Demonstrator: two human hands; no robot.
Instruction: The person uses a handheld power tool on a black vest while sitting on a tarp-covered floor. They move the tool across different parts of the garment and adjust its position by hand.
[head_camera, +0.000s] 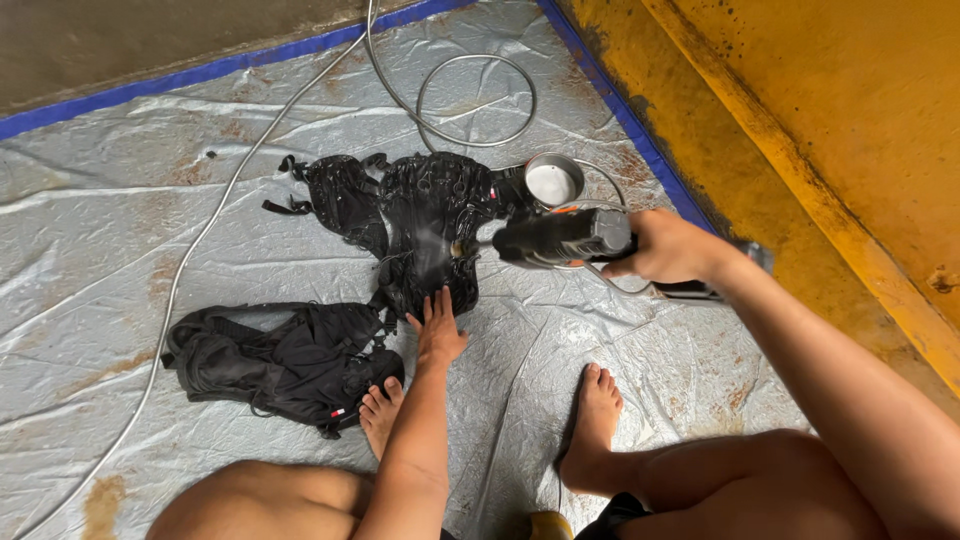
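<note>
Near the middle of the crinkled silver plastic tarp (250, 130), a wet black strapped backpack (425, 225) lies flat, straps spread toward the far left. Left hand (440, 325) rests on its near edge, fingers stretched out flat, pressing the fabric, gripping nothing. Right hand (672, 248) is closed round the handle of a black spray gun (560, 238), nozzle pointing left at the backpack, mist at the tip. Just behind the gun stands a small round metal cup (553, 182). A second black bag (275, 362) sits bunched at the near left, touching the left foot (380, 412). Right foot (597, 425) is planted on the tarp, right of the arm. Thin grey hose (200, 240) runs along the left and loops at the far edge. Yellow wall (820, 120) borders the tarp's right edge.
</note>
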